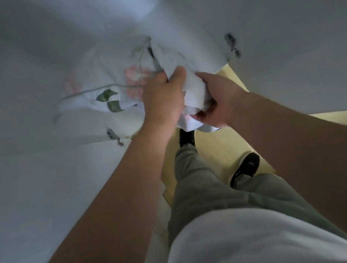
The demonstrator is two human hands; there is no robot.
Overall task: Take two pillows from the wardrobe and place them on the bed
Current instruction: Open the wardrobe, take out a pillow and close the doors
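Our left hand (162,102) and right hand (219,99) squeeze one flowery pillow (102,96), pulling it from the white wardrobe (44,191). No bed shows.

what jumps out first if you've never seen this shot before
Two bare hands meet at the centre of the view, the left hand and right hand both bunching the corner of a white pillow with a floral print. The pillow lies on the white bed, with pale wooden floor below.

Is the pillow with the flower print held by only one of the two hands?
No: the left hand and the right hand both grip a bunched corner of the flower-print pillow, one on each side.
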